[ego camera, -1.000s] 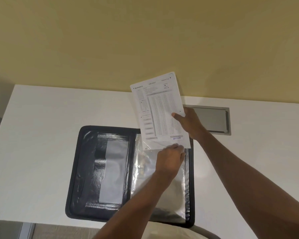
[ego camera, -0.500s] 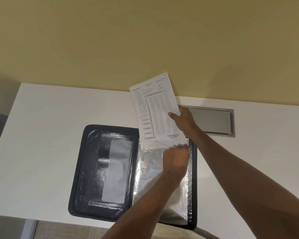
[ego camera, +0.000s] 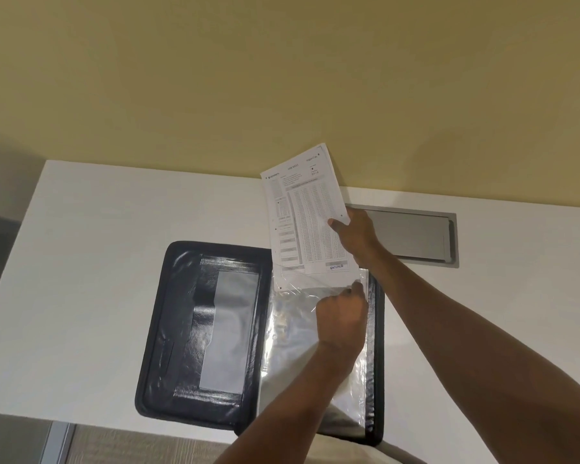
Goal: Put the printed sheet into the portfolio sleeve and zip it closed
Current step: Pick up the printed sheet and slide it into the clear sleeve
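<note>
Head view, frame centre: my right hand (ego camera: 355,237) pinches the printed sheet (ego camera: 303,212); my left hand (ego camera: 342,316) pinches the sleeve (ego camera: 292,326) mouth open to receive it.

Soft even indoor light, glare on the clear sleeve (ego camera: 292,333), wide-angle edge bending.

Place: you are in an office, it looks like.
Desk: you stand at a plain white desk (ego camera: 98,262) in the middle of the frame.
Cable hatch: a grey metal flap (ego camera: 412,234) sits in the desk at the right.
Wall: bare yellow wall (ego camera: 215,78) fills the top.
</note>
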